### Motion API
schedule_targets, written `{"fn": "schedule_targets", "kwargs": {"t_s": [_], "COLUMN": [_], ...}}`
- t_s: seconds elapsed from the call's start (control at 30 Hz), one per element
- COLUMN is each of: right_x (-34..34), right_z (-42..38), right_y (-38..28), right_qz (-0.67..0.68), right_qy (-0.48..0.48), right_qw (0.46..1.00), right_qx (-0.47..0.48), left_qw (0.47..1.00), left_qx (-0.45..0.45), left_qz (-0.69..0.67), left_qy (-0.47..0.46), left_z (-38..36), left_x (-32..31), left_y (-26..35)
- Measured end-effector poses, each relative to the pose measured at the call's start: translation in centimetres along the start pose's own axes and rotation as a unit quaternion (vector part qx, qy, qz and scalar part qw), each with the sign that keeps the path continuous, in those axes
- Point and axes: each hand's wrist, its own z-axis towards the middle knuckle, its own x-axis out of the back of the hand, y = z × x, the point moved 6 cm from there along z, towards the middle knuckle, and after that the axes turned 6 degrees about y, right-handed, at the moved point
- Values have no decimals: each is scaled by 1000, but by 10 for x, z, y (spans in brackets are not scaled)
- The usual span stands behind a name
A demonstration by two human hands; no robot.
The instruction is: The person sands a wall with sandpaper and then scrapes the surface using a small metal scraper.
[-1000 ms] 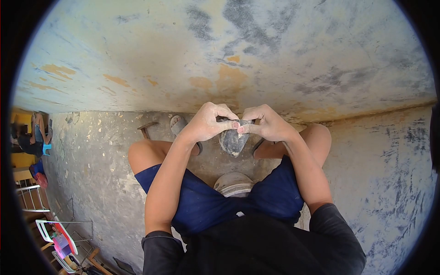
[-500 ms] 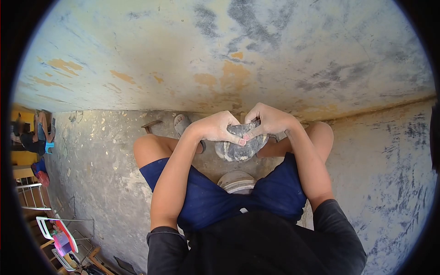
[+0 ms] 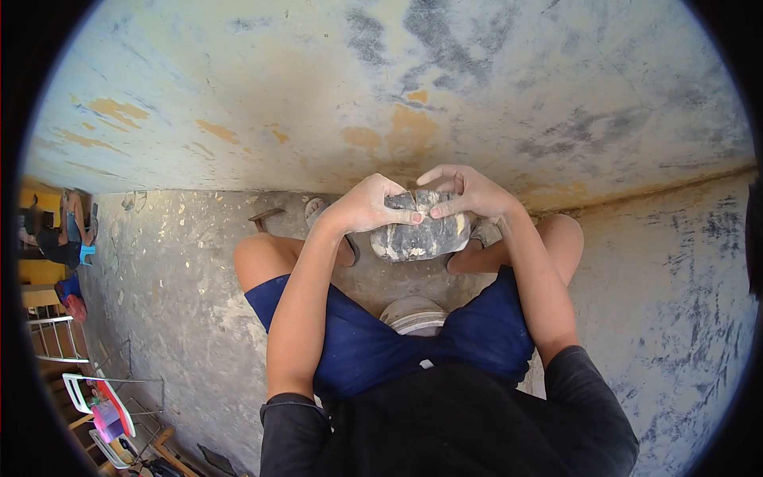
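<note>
Between my hands, in front of the wall, is a dark, dusty sheet (image 3: 421, 238) with rounded lower corners and pale smears, like worn sandpaper. A short slit shows at its top edge. My left hand (image 3: 369, 207) grips the upper left part, thumb pressed on the near face and fingers behind. My right hand (image 3: 470, 195) pinches the upper right part with its thumb in front; its index finger is stretched out above the edge. Both hands are coated in pale dust. The fingers behind the sheet are partly hidden.
A patchy, peeling wall (image 3: 262, 87) rises close ahead. Beneath me is a whitish bucket (image 3: 413, 314). A hammer-like tool (image 3: 265, 216) lies on the rough floor (image 3: 167, 302) by my left foot. Chairs (image 3: 111, 405) and a seated person (image 3: 67, 230) are at far left.
The sheet has risen slightly and looks wider and flatter. My thumbs have moved a little apart, and my right index finger has lifted away from the edge.
</note>
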Motion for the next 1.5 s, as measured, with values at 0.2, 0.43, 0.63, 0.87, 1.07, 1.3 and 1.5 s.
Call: {"fn": "schedule_targets", "kwargs": {"t_s": [0.2,0.43,0.63,0.87,1.07,1.3,1.5], "right_x": [4,-18,-12,-8,-9,-7,4], "right_z": [3,-1,0,-8,-6,-3,5], "right_y": [25,49,51,45,48,55,69], "right_qz": [194,147,152,201,212,190,195], "right_qy": [17,-7,48,116,138,175,230], "right_qw": [980,983,982,969,964,962,949], "right_qx": [-48,-109,-101,-78,-85,-93,-89], "left_qw": [1000,991,993,996,997,994,994], "left_qx": [-7,79,100,83,75,63,51], "left_qz": [-18,-22,-8,18,33,87,91], "left_qy": [1,-102,-63,-29,-11,12,38], "left_z": [1,-3,-1,4,7,10,7], "left_x": [5,-8,-12,-8,-7,-8,-6], "left_y": [3,-17,-23,-18,-21,-26,-24]}}
